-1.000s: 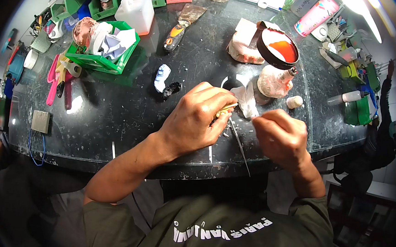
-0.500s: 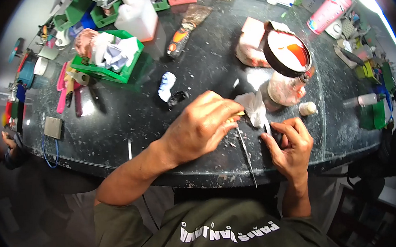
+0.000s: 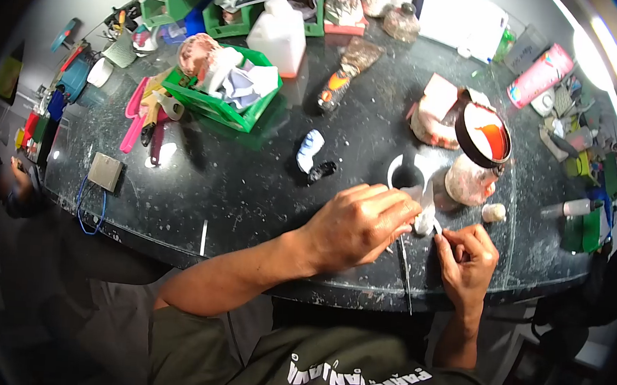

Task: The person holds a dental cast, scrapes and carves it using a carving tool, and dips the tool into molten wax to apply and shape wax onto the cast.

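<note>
My left hand (image 3: 363, 225) is closed in a pinch beside a crumpled white wrap (image 3: 426, 218); what its fingertips hold is hidden behind them. A slim metal tool (image 3: 406, 274) lies below those fingertips, its end reaching over the table's front edge. On the other side of the wrap, my right hand (image 3: 470, 257) pinches a thin white piece between thumb and forefinger, its fingertips right at the wrap. Just beyond the left fingers is a ring-shaped white rim (image 3: 394, 166) with a dark middle. A small whitish bottle (image 3: 493, 212) stands beyond the right hand.
A plaster-smeared jar (image 3: 470, 181) and a round dark-rimmed mirror (image 3: 483, 135) stand behind the hands. To the left are a green bin (image 3: 214, 107) of cloths, a scraper (image 3: 349, 74), a blue-white tube (image 3: 310, 150) and a jug (image 3: 276, 36). A pink can (image 3: 540, 76) is far right.
My view has shifted, so the table's things sit lower and further right. My left hand has moved right, closer to the white wrap and my right hand, which keeps its pinch.
</note>
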Motion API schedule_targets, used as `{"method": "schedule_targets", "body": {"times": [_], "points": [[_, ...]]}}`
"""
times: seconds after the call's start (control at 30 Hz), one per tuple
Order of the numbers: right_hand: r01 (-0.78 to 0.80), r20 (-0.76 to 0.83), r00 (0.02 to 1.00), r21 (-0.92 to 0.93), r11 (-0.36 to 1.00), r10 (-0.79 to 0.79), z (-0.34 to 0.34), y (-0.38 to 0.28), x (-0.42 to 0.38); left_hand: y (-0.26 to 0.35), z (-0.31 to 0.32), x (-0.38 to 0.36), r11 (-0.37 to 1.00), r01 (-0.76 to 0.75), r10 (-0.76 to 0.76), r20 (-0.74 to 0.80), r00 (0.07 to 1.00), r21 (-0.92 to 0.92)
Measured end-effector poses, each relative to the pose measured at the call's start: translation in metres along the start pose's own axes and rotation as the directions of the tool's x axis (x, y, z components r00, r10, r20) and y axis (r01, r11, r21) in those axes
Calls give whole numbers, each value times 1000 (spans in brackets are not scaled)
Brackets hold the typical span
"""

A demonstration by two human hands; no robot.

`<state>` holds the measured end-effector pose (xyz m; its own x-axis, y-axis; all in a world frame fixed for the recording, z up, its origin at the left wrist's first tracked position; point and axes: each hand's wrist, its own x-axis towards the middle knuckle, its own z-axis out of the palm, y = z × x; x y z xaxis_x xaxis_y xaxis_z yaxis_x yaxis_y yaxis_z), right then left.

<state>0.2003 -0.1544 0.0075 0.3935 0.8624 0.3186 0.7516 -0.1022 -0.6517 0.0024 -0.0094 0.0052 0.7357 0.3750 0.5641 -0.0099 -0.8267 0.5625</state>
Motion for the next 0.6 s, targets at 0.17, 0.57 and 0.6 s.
{"method": "schedule_targets", "body": {"times": [0.17,0.57,0.6], "points": [[-55,52,997,-66,996,58,-5,-14,5,-3,0,-4,995,36,-40,40,998,88],[-102,104,989,-20,995,104,-20,-7,-5,1,-1,-4,989,90,-101,92,991,122],[-131,80,989,42,991,127,-20,-5,-7,2,-1,-3,991,77,-85,74,994,106]]}}
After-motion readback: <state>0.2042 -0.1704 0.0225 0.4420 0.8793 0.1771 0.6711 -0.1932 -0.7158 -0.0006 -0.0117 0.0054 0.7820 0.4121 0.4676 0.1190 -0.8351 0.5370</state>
